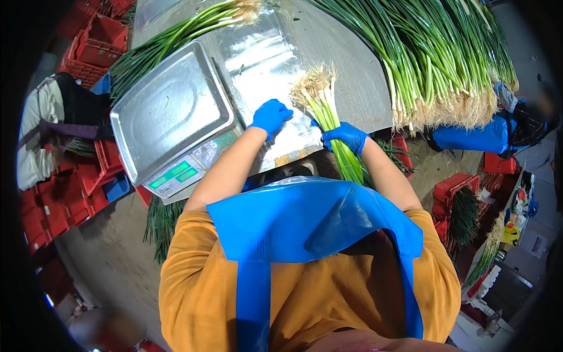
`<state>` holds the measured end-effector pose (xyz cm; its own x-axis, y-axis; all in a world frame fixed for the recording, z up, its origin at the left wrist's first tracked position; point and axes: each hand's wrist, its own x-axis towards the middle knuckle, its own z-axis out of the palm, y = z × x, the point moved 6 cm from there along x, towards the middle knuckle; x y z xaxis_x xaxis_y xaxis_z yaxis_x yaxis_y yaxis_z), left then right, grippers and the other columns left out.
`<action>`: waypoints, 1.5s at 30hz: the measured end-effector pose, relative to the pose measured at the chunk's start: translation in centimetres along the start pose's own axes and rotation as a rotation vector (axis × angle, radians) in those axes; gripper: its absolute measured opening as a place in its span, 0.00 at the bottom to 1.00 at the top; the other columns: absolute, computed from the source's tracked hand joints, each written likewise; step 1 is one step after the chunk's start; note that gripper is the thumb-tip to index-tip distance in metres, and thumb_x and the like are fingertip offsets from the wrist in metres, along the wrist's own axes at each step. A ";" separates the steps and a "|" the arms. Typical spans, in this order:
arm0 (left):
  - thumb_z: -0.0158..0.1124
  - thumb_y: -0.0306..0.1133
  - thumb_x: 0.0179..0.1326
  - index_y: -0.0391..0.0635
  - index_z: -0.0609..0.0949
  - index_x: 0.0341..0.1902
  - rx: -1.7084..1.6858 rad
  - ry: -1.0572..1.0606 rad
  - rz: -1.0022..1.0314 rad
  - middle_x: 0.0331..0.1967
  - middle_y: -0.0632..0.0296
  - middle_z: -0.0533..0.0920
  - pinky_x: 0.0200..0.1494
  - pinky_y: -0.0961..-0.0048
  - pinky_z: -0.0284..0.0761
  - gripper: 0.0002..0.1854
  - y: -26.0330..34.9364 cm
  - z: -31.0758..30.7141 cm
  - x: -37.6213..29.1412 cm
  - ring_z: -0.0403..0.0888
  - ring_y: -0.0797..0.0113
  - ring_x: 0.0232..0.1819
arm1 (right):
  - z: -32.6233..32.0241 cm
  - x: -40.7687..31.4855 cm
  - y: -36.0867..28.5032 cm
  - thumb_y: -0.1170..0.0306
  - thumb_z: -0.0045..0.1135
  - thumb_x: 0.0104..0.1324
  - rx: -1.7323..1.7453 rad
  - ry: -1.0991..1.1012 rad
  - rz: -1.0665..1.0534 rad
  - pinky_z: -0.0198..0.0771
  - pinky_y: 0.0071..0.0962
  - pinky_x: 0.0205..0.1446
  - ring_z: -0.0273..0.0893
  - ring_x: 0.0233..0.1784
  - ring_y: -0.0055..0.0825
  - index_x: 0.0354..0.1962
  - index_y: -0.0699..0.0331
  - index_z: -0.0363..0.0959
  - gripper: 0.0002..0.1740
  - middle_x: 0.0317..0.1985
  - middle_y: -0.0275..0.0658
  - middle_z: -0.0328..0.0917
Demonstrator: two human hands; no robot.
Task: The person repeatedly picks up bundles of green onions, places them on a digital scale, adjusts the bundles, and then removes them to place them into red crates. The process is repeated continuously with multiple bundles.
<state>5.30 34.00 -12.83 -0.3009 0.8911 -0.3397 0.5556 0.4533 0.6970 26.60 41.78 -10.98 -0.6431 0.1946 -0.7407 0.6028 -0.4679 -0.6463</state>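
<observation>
My right hand (347, 137), in a blue glove, is closed around the green stalks of a bunch of spring onions (327, 112). The bunch's pale, stringy roots point away from me, and its leaves hang over the table edge towards my apron. My left hand (272, 116), gloved in blue too, rests with curled fingers on a stack of clear plastic bags (264, 66). Whether it pinches the plastic is unclear. Left of that hand stands a digital scale (176, 176) with a bare steel pan (171, 97).
Large bundles of spring onions (440, 66) lie at the table's right, others (176, 35) behind the scale. Red crates (101, 39) stand at the left, another crate (453, 189) at the right. A person (48, 127) is at the left, another (497, 127) at the right.
</observation>
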 end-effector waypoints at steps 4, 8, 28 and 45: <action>0.62 0.47 0.54 0.47 0.86 0.34 -0.066 -0.065 -0.102 0.44 0.54 0.80 0.46 0.60 0.75 0.16 -0.4 -0.3 0.6 0.79 0.54 0.46 | -1.7 0.1 1.2 0.72 0.60 0.56 -0.066 0.072 0.016 0.72 0.22 0.34 0.75 0.28 0.22 0.55 0.61 0.73 0.26 0.30 0.38 0.78; 0.64 0.44 0.56 0.53 0.84 0.43 0.640 -0.067 0.108 0.53 0.61 0.80 0.48 0.65 0.77 0.14 4.1 1.0 -0.7 0.79 0.58 0.50 | -0.2 -2.6 -0.8 0.66 0.62 0.53 -0.376 0.212 -0.188 0.74 0.31 0.42 0.80 0.37 0.34 0.45 0.63 0.77 0.21 0.38 0.46 0.81; 0.63 0.39 0.58 0.53 0.83 0.36 0.242 0.541 0.582 0.25 0.59 0.79 0.32 0.65 0.73 0.07 7.9 -4.6 -5.0 0.79 0.55 0.28 | -0.6 -1.8 0.4 0.59 0.60 0.48 -0.666 -0.002 0.162 0.74 0.38 0.43 0.81 0.36 0.47 0.36 0.71 0.79 0.24 0.33 0.53 0.81; 0.64 0.35 0.47 0.47 0.76 0.30 0.352 0.328 0.740 0.21 0.54 0.78 0.27 0.58 0.73 0.09 12.7 0.0 -4.0 0.80 0.51 0.25 | 2.1 1.5 -1.5 0.68 0.62 0.57 -0.130 -0.036 0.146 0.74 0.25 0.32 0.77 0.27 0.26 0.39 0.67 0.79 0.14 0.30 0.40 0.80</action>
<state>13.56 36.16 -2.57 0.0533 0.9322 0.3579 0.8862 -0.2093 0.4132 23.68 40.99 -10.75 -0.5599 0.1005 -0.8225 0.7451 -0.3731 -0.5528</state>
